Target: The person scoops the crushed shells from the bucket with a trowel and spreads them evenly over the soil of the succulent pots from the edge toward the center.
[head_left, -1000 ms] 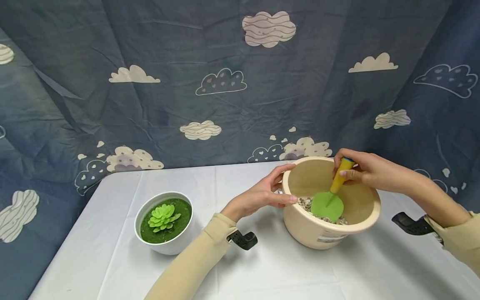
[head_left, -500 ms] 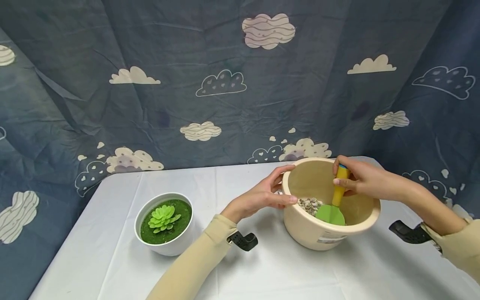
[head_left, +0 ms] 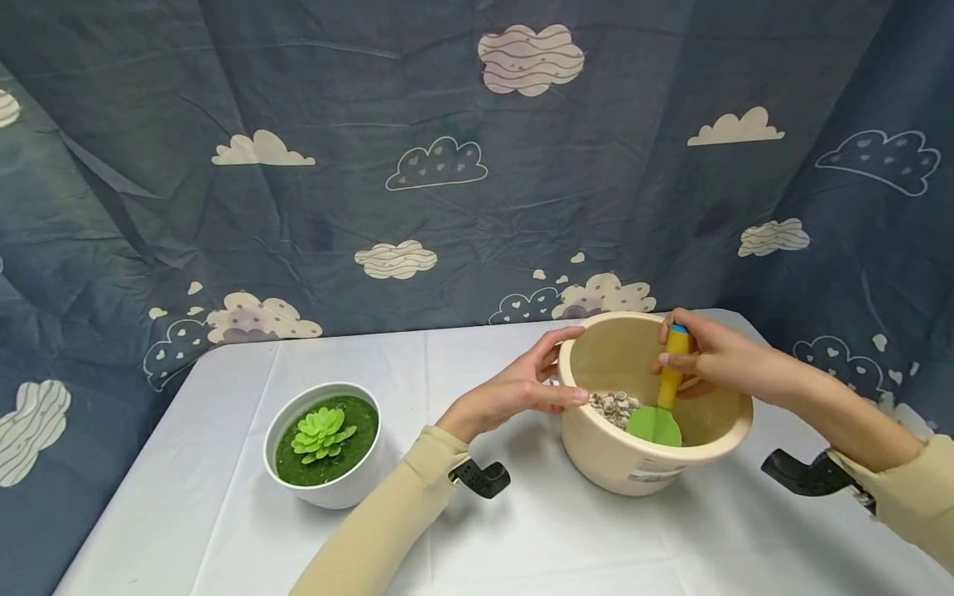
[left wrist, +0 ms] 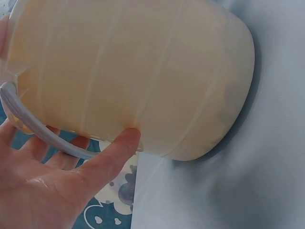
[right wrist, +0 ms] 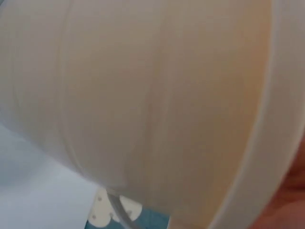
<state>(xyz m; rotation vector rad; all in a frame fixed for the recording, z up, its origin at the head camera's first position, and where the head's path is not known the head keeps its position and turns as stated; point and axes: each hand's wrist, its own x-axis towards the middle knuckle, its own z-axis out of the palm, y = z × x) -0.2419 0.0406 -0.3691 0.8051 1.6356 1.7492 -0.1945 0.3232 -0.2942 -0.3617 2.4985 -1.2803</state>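
Note:
In the head view, a cream bucket (head_left: 619, 476) stands on the white table with small mixed pebbles (head_left: 613, 406) in it. My left hand (head_left: 517, 385) holds the bucket's left side, thumb at the near rim and fingers spread along the wall. The left wrist view shows its fingers (left wrist: 114, 157) against the outer wall, beside the grey bail handle (left wrist: 43, 129). My right hand (head_left: 715, 356) grips the yellow handle of a toy shovel (head_left: 654, 426), whose green blade is down among the pebbles. In the right wrist view the bucket wall hides most of that hand.
A white pot (head_left: 343, 494) with a green succulent (head_left: 322, 434) stands on the table (head_left: 246, 530) to the left. Behind the table hangs a dark blue cloth (head_left: 320, 199) with cloud prints. Black wrist straps (head_left: 480, 478) sit on both arms.
The shovel has dropped lower and tipped more upright, its blade shifting right and exposing more pebbles on the left. My right hand went down with it. My left hand stays on the bucket.

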